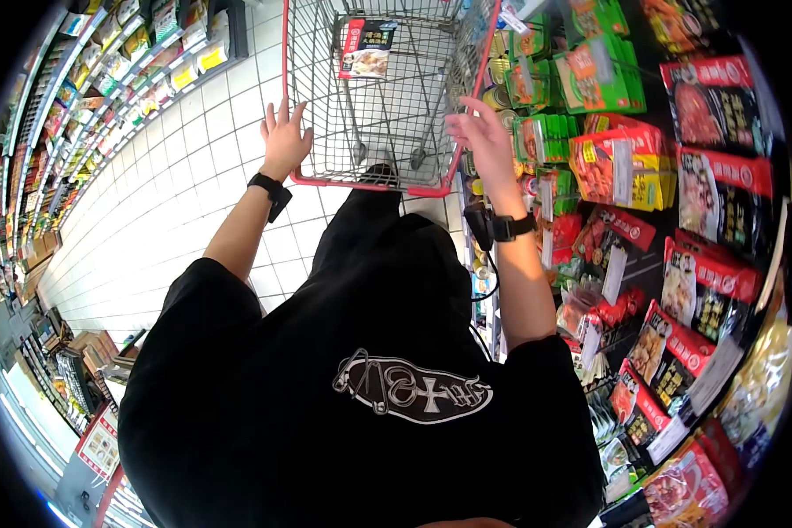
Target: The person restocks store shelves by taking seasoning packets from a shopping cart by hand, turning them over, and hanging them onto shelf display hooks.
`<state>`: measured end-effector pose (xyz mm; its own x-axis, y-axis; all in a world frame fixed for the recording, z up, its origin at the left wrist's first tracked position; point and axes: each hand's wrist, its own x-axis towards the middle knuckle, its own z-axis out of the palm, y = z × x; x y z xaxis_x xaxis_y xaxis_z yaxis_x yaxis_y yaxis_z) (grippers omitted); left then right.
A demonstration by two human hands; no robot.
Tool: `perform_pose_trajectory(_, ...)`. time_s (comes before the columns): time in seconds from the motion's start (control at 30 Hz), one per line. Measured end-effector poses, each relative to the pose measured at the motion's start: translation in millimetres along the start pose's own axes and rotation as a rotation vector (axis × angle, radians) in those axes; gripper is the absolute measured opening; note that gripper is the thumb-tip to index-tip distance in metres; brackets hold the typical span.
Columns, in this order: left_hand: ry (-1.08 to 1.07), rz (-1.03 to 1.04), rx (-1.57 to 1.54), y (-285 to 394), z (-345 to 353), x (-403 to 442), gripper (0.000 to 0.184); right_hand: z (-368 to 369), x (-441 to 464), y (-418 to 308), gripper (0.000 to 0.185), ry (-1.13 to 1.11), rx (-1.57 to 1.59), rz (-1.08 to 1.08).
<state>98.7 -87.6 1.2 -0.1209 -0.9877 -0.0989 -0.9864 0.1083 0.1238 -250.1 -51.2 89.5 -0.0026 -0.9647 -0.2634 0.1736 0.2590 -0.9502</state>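
Observation:
Fingers spread and holding nothing, my left hand (285, 139) is beside the left side of the shopping cart (370, 184). My right hand (484, 136) is at the cart's right side, near its red rim, with its fingers apart and nothing seen in them. In the wire basket lies one red, white and black food packet (367, 49), toward its upper left part. Both wrists carry black straps with small devices.
Shelves with green packets (594, 75), red and yellow packets (623, 165) and red-black packets (717, 104) stand close on the right. A long stocked shelf (106, 66) runs along the left, beyond the white tiled floor (163, 176).

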Motion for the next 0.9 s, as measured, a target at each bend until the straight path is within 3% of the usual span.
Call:
perform_pose_trajectory(0.13,0.157,0.091,-0.097,-10,5,54,0.060,22,73,36,0.033,0.011,-0.007,0.188)
perform_pose_trajectory(0.2,0.127,0.075,-0.032,-13,10,70,0.060,33,110,58,0.034,0.031,-0.053,0.237)
perform_pose_trajectory(0.27,0.166,0.161,-0.222,-24,25,80,0.059,43,145,87,0.036,0.071,-0.125,0.332)
perform_pose_trajectory(0.33,0.179,0.148,-0.334,-26,25,81,0.056,45,177,133,0.039,0.061,-0.147,0.381)
perform_pose_trajectory(0.43,0.133,0.114,-0.336,-28,26,82,0.052,56,220,206,0.047,0.218,-0.104,0.646)
perform_pose_trajectory(0.53,0.132,0.125,-0.360,-27,27,83,0.048,71,255,270,0.051,0.243,-0.198,0.730)
perform_pose_trajectory(0.67,0.104,0.112,-0.444,-28,28,82,0.047,81,311,340,0.064,0.256,-0.378,0.628)
perform_pose_trajectory(0.9,0.108,0.126,-0.481,-27,28,82,0.046,126,359,352,0.038,0.358,-0.140,0.782)
